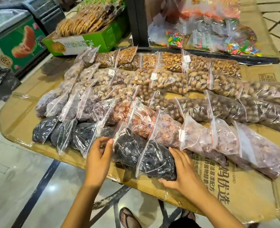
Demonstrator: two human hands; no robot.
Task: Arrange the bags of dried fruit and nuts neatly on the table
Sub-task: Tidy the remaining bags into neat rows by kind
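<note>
Clear zip bags of dried fruit and nuts lie in overlapping rows on a cardboard-covered table (244,191). The nearest row holds bags of black dried fruit. My right hand (180,170) cups the right side and lower end of the rightmost black fruit bag (155,160). My left hand (99,153) has its thumb and fingers pinching the plastic edge of the neighbouring black fruit bag (127,148). Behind these lie reddish fruit bags (200,137), then brown nut bags (167,79) in the far rows.
A green box of round biscuits (86,38) stands at the back left. Bags of coloured candy (221,38) lie at the back right beside a black post (139,22). A freezer cabinet (9,38) stands at left. The table's near edge runs just below my hands.
</note>
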